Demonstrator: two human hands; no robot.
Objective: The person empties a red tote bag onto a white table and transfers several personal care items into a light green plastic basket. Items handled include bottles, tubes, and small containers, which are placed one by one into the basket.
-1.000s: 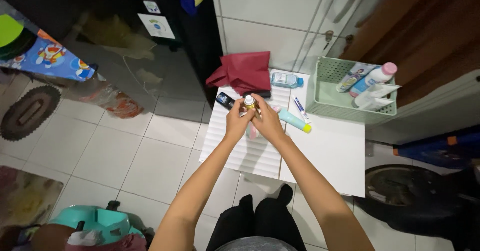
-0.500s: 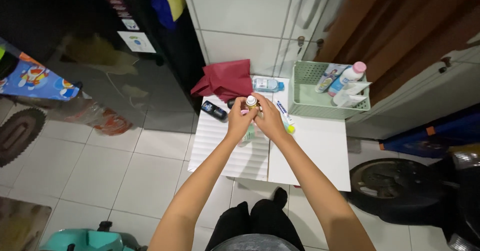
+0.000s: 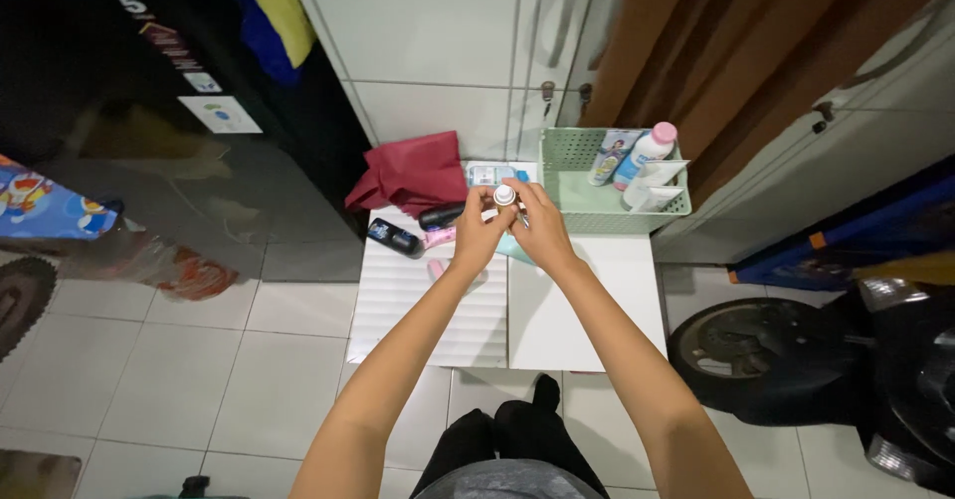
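Note:
My left hand [image 3: 480, 232] and my right hand [image 3: 542, 228] are together above the far part of a low white table [image 3: 557, 320], both gripping a small bottle with a white cap [image 3: 504, 197]. The bottle body is mostly hidden by my fingers. Just beyond my hands lies a clear small bottle with a blue cap [image 3: 490, 175]. Left of my hands lie a dark roll-on bottle [image 3: 394, 237], a black tube [image 3: 441, 216] and a pink item [image 3: 439, 237]. A teal tube [image 3: 513, 247] peeks out under my right hand.
A pale green basket [image 3: 574, 193] at the table's far right holds a pink-capped white bottle [image 3: 646, 153] and tubes. A red cloth [image 3: 411, 174] lies at the far left corner. A black fridge [image 3: 149, 111] stands left, a tyre [image 3: 736, 355] right.
The camera has swung so the table sits further left and nearer centre. My hands stay joined on the small bottle and have moved slightly up and away over the table.

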